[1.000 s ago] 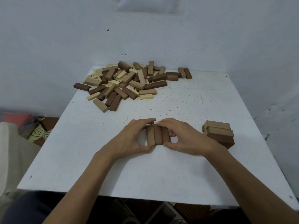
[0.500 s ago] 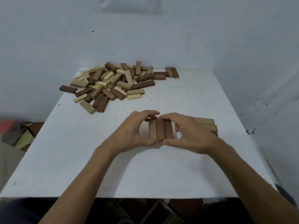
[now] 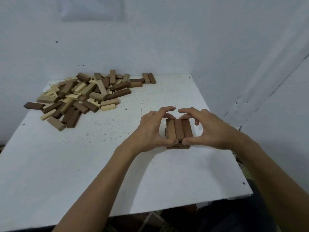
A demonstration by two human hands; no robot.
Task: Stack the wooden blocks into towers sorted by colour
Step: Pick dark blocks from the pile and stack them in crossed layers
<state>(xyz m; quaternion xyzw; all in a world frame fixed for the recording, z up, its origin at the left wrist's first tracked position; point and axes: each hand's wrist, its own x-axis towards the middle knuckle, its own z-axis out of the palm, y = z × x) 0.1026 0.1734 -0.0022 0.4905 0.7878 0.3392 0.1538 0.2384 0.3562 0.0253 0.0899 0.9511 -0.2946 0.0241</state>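
Three mid-brown wooden blocks lie side by side as one flat row. My left hand and my right hand grip that row between thumbs at its near end and curled fingers at its far end. Directly under the row is a low stack of brown blocks, of which only the near edge shows. Whether the row touches the stack I cannot tell. A loose pile of dark brown, mid-brown and pale blocks lies at the table's far left.
The white table stands in a corner, with walls behind it and to the right. A few separate brown blocks lie at the far edge beside the pile. The table's right edge runs close to my right wrist.
Both hands have carried the row of three blocks to the right, from the bare table to a spot over the low stack. The view has swung right as well.
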